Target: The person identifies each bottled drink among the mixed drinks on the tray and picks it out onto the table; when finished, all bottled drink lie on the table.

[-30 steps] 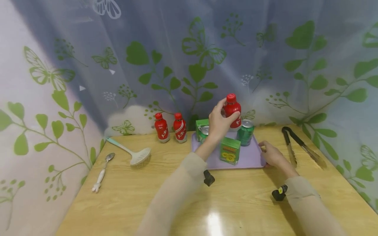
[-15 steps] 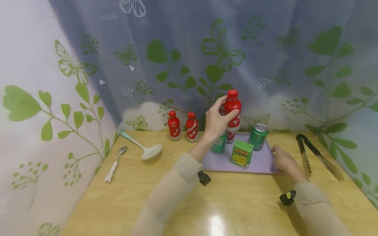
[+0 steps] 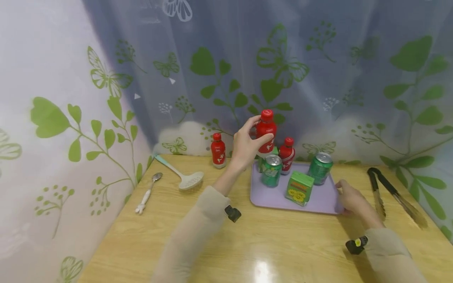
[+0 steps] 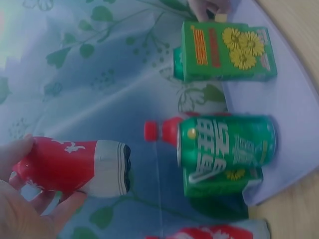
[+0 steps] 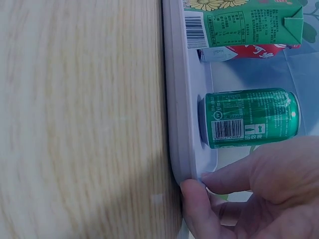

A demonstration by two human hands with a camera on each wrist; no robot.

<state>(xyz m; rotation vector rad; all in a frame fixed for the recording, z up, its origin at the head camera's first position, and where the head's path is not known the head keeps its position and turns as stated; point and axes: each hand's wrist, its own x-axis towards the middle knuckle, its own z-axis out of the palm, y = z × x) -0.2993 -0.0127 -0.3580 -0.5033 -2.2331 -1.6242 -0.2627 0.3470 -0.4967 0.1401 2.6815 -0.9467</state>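
My left hand point(image 3: 245, 145) grips a red-capped plastic bottle point(image 3: 267, 131) by its upper half. In the left wrist view the bottle's white base point(image 4: 110, 168) hangs free. It is raised above the back left of a lilac tray point(image 3: 269, 200). The tray bears two green drink cans point(image 3: 271, 173), a green drink carton with yellow flowers point(image 3: 300, 188), a second carton mostly hidden at the back, and a red bottle point(image 3: 286, 155). My right hand point(image 3: 352, 198) pinches the tray's right front corner; thumb and finger meet the rim in the right wrist view.
Another red bottle point(image 3: 218, 151) stands left of the tray. A slotted skimmer point(image 3: 191, 181) and a white-handled spoon point(image 3: 146, 196) lie farther left on the wooden table point(image 3: 226, 243). Black-handled tongs point(image 3: 393, 192) lie right of the tray, and a patterned curtain point(image 3: 226, 70) hangs behind.
The left hand has carried its bottle leftward relative to the tray, uncovering the red bottle on it. The head view has turned left. The right hand stays at the tray's corner.
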